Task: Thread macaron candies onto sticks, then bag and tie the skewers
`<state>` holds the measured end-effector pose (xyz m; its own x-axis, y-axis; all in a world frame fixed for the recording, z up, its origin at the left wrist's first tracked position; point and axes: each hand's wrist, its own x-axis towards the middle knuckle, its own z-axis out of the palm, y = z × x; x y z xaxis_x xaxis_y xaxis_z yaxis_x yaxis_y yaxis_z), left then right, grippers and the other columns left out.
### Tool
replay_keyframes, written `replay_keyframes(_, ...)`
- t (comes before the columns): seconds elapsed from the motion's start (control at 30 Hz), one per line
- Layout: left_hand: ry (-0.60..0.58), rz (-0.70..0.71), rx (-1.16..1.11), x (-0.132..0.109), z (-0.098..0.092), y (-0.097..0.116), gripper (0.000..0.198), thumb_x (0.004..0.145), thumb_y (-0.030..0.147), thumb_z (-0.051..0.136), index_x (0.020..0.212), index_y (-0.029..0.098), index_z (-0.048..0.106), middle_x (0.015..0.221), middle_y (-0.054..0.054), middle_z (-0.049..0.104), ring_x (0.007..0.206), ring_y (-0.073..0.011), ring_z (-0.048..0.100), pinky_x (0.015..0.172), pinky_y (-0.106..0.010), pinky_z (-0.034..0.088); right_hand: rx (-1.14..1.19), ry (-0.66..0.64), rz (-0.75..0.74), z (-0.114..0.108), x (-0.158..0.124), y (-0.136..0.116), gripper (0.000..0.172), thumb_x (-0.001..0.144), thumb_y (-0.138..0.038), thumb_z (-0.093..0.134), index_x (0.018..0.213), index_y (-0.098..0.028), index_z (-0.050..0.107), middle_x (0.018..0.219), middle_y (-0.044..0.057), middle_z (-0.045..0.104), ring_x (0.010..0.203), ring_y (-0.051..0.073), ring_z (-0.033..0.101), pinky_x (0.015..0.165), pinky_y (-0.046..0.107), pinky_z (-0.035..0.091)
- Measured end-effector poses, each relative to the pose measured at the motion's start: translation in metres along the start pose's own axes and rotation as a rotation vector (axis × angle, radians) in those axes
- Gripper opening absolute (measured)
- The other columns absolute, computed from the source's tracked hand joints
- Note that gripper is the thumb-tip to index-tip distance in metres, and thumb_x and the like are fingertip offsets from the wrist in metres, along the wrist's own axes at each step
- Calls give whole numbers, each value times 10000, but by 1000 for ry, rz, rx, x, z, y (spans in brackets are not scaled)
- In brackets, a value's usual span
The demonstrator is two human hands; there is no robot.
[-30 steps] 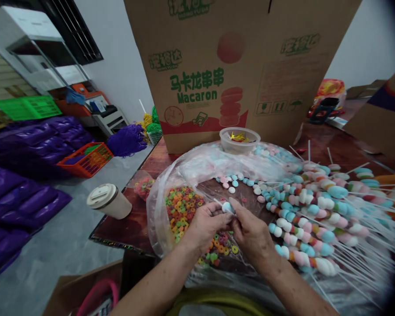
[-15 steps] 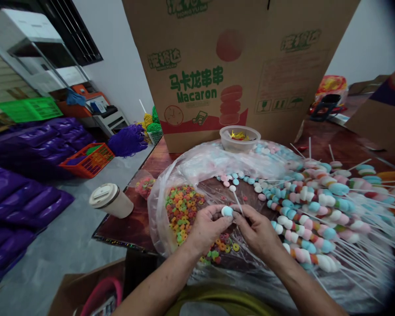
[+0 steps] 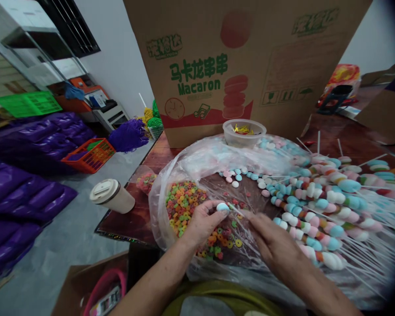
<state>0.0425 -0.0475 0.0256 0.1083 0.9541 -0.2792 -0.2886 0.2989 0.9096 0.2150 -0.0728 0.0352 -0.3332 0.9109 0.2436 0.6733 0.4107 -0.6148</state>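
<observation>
L hand [image 3: 204,223] rn has a pale blue/white candy [image 3: 222,206] btwn thumb & fingers, grip closed right on it, just above the tabletop [image 3: 136,226] & near a heap of colorful rings [image 3: 184,199]. R hand [image 3: 271,235] is kinda blurry, but its grip looks pinched on a thin white stick [image 3: 237,210], tip aimed at that candy; can't tell if they're touching tbh. Big pile of loaded skewers [image 3: 319,217] off to the right, pink/blue/white stuff mostly. Plastic bowl [image 3: 243,139] sits in front of the Macaron box [image 3: 197,103], lidded cup [image 3: 116,197] by the left edge.
</observation>
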Motion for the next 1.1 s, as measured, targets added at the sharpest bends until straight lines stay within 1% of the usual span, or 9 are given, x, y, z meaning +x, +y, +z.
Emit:
replay_keyframes(0.1,41,-1,98,1,-2,2,296,598,289,717,813,109,623,642,-8,620,529,-98,574,493,-203,467,-269,-122,77,2,-14,-2,418,827,-158,347,1210,-257,482,956,40,667,782,158,640,647,255,493)
replay_keyframes(0.2,-32,-20,170,-2,-3,3,276,625,286,695,828,111,629,654,-10,626,540,-103,581,510,-213,478,-507,-217,183,4,-14,-9,453,803,-162,404,1223,-319,466,850,8,685,648,175,651,495,250,458)
replay_keyframes(0.37,-60,-38,211,-6,-3,6,270,624,262,680,849,123,624,709,-18,639,593,-120,602,552,-235,498,-643,-333,222,-2,-6,-21,476,802,-164,433,1241,-348,438,775,-10,683,617,187,654,411,226,349)
replay_keyframes(0.5,-19,-36,299,-5,-2,5,220,653,278,636,797,113,607,629,-16,617,537,-124,583,536,-252,491,-661,-359,230,-6,-7,-25,516,775,-151,472,1246,-356,421,828,-15,688,631,188,657,395,220,284)
replay_keyframes(0.6,-38,22,378,-5,-3,2,191,683,257,587,818,124,609,648,-10,608,561,-116,566,559,-237,471,-681,-365,223,-7,-9,-26,496,767,-139,473,1216,-348,451,774,-15,689,602,193,655,383,225,245)
replay_keyframes(0.83,-135,403,895,-12,-8,-2,203,674,152,518,818,188,657,647,20,581,608,-107,500,626,-202,390,-753,-298,156,-8,-9,-35,427,703,-65,495,1090,-239,544,605,31,652,507,190,632,378,220,259)
replay_keyframes(0.97,-35,327,813,-16,1,-18,209,685,139,473,814,183,631,639,18,577,588,-107,495,589,-195,387,-725,-233,145,1,-11,-40,288,733,-77,483,985,-192,561,596,55,645,499,171,627,390,203,293)
replay_keyframes(1.03,29,295,759,-18,7,-27,200,701,153,462,824,181,618,646,14,574,598,-112,496,575,-192,385,-750,-263,155,8,-12,-40,281,754,-64,455,980,-193,561,619,58,654,503,181,632,386,206,292)
replay_keyframes(1.1,-1,317,810,-19,11,-32,165,723,176,456,784,181,610,639,11,558,606,-117,482,570,-197,375,-766,-307,176,15,-11,-38,295,769,-44,417,979,-189,565,645,62,663,524,192,640,391,212,301)
